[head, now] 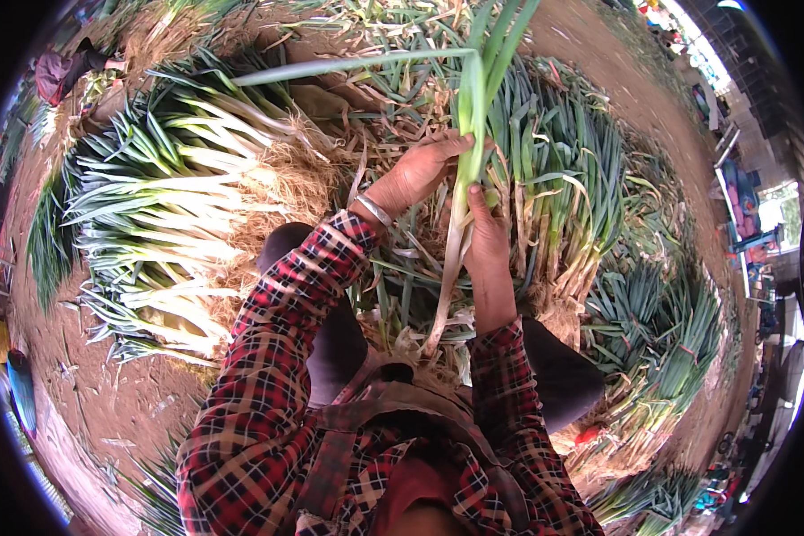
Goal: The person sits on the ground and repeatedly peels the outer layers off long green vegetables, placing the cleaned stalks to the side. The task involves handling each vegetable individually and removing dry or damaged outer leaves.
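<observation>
A single long green onion stalk [450, 268] stands nearly upright between my knees, its green leaves reaching to the top of the view and its roots low near my lap. My left hand [421, 171], with a silver bangle at the wrist, grips the stalk where white turns to green. Just below, my right hand [489, 234] is at the stalk's right side, thumb against it and holding an outer leaf layer; its other fingers are partly hidden. Peeled leaves and trimmings [402, 288] lie beneath both hands.
A large pile of green onions [194, 181] with roots lies at the left. More upright green onions [549, 174] stand at the right, with tied bundles [683, 348] beyond. Leaf scraps [382, 27] cover the ground ahead. Another person [60, 74] is at the far upper left.
</observation>
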The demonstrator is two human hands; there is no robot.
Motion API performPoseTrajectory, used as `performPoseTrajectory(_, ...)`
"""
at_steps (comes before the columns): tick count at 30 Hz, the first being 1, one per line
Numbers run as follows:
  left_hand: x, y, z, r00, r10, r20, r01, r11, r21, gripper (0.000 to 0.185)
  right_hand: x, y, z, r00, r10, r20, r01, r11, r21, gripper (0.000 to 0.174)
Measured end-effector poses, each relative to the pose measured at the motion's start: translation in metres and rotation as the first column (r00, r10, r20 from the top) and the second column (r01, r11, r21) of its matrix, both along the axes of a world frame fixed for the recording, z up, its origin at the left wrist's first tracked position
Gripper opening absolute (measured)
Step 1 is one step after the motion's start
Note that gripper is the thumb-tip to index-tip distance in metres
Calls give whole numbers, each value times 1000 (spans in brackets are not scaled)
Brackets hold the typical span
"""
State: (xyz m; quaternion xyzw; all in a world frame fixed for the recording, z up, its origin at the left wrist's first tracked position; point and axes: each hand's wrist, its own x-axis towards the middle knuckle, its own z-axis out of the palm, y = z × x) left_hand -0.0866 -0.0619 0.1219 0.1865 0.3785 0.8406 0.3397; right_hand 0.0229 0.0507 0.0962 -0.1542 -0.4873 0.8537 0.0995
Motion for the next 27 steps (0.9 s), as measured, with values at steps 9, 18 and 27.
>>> performPoseTrajectory(9, -4, -10, 3, 990, 136, 36, -139, 986, 89, 41, -16, -32, 31, 985, -167, 51, 147, 951, 272, 25)
performPoseTrajectory(18, -15, -23, 17, 990, 139, 10, -139, 976, 166, 40, -15, -13, -20, 987, -135, -92, 102, 949, -298, 26)
performPoseTrajectory(27, -39, -55, 37, 896, 416, 159, -437, 888, 143, 42, 134, 45, -171, 852, 76, 518, -216, 952, 217, 33)
